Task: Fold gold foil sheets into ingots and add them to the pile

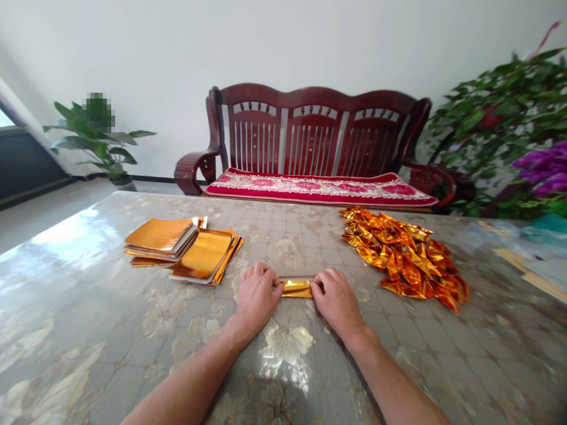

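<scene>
A narrow folded strip of gold foil paper [297,288] lies at the middle of the table, between my hands. My left hand [260,290] pinches its left end, and my right hand [335,297] pinches its right end, fingers closed on both sides. To the left are two overlapping stacks of gold foil sheets [204,252], with grey edges showing. On the right lies a heap of folded, pointed gold foil pieces [410,257]. The ends of the strip are hidden under my fingers.
A patterned, glossy cover lies over the table [186,348]. Clear plastic and some flat card [531,271] rest at the right edge. Behind stands a dark red wooden bench [314,136] with a red cushion. Potted plants [106,147] flank it.
</scene>
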### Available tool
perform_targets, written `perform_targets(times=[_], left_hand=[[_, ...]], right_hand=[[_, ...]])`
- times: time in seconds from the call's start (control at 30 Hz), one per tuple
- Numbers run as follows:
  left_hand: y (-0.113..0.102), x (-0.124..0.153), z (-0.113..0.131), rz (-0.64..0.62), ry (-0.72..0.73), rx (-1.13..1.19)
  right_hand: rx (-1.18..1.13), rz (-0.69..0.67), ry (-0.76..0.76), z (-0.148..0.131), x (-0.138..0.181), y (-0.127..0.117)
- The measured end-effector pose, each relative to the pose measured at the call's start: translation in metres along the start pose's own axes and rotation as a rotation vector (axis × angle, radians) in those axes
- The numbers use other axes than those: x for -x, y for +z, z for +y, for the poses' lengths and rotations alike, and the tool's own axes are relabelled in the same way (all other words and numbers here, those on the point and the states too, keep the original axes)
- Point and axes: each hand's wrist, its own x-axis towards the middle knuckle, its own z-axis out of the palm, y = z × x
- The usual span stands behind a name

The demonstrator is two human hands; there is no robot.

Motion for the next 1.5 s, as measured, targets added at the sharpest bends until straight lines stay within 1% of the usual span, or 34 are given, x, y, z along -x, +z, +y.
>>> perform_targets(times=[0.23, 0.53, 0.87, 1.0, 1.13, 1.23, 1.4, 1.5], left_hand=[[0.0023, 0.0012, -0.0026, 0.018, -0.001, -0.005], [-0.0004, 0.0021, 0.0009, -0.006, 0.004, -0.053], [-0.0007, 0.0008, -0.0005, 0.006, -0.036, -0.033], [-0.0019, -0.0007, -0.0022, -0.006, 0.0, 0.043], [0.002, -0.0012, -0.0045, -0.032, 0.124, 0.139], [0.0035, -0.0008, -0.0042, -0.055, 0.194, 0.139], [-0.0019, 0.0006, -0.0003, -0.035, 0.184, 0.057], [-0.0052, 0.0018, -0.0007, -0.029, 0.155, 0.073]], right_hand=[[-0.008, -0.005, 0.01, 0.0013, -0.0005, -0.0005], [-0.014, 0.007, 0.006, 0.0009, 0.0004, -0.0007], [-0.013, -0.004, 0.014, 0.0014, 0.0008, -0.0001], [-0.006, -0.005, 0.024, 0.0012, 0.0001, -0.0003], [0.005, -0.012, 0.032, -0.0004, 0.0004, -0.0021], [0.011, -0.013, 0.034, -0.0011, 0.001, -0.0028], [0.009, 0.004, 0.035, -0.0002, 0.0011, -0.002], [0.007, -0.003, 0.037, 0.0003, 0.0009, -0.0018]])
